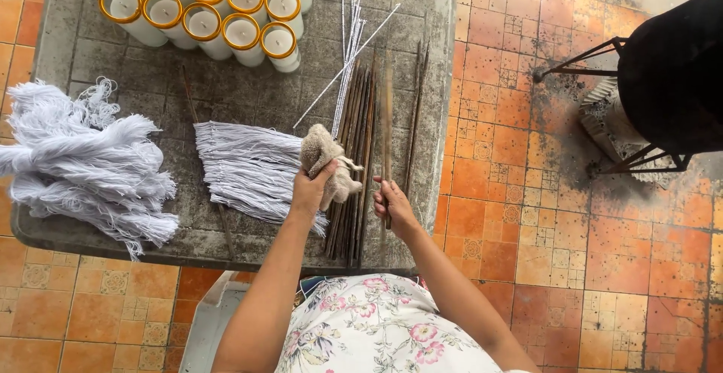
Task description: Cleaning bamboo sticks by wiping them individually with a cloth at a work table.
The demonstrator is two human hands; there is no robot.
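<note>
My left hand (310, 190) grips a crumpled beige cloth (325, 163) above a grey work table (98, 71). My right hand (393, 205) holds one thin dark metal rod (388, 109) near its lower end; the rod points away from me and looks blurred. Between my hands lies a bundle of several dark rods (357, 139), running lengthways toward the table's near edge. A fan of cut white wick strings (248, 166) lies just left of my left hand.
Several white candles in yellow-rimmed glasses (207, 11) stand at the far side of the table. A few thin white rods (348, 56) lie beside them. A big heap of white string (83, 162) covers the left end. A black pot on a metal stand (670, 71) sits on the tiled floor to the right.
</note>
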